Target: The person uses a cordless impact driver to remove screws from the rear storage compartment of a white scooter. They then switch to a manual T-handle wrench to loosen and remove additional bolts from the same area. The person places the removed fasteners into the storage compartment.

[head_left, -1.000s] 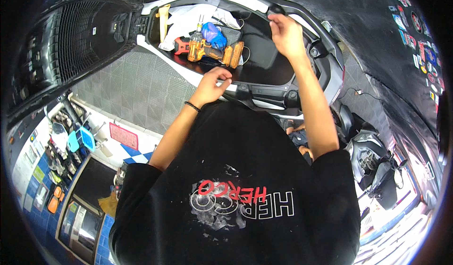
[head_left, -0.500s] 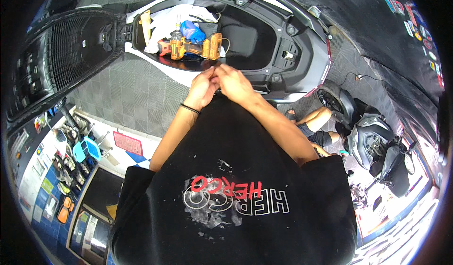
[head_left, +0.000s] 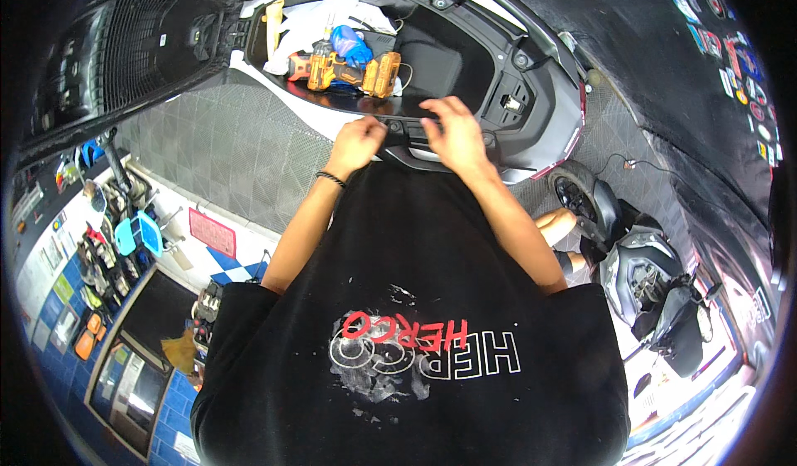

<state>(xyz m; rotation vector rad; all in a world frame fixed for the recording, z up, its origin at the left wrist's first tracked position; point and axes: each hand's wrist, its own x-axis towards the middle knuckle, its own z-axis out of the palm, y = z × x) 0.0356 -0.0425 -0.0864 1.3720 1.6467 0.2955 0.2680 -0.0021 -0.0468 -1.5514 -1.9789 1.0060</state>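
Note:
Both my hands are at the near side of a white and grey scooter (head_left: 544, 121), over the edge of its open under-seat compartment (head_left: 477, 67). My left hand (head_left: 359, 144) is closed, its curled fingertips beside a dark part of the rim; whether anything small is in them is hidden. To its right, my right hand (head_left: 457, 138) hovers by the rim with thumb and fingers apart and nothing visible between them. Inside the compartment lie a yellow and black cordless power tool (head_left: 328, 71), a crumpled blue item (head_left: 352, 47) and white cloth or sheeting (head_left: 353, 17).
The raised scooter seat (head_left: 133, 42) stands at the left. Dark tiles (head_left: 224, 150) cover the floor. Another scooter (head_left: 652, 271) is parked at the right, with a person's bent leg (head_left: 558, 225) beside it. A blue basin (head_left: 139, 233) stands at the left, near a red mat (head_left: 212, 232).
My hands were together at the compartment's edge and have come apart. The right moved right and its fingers spread. The view has shifted slightly; the person at the right is less visible.

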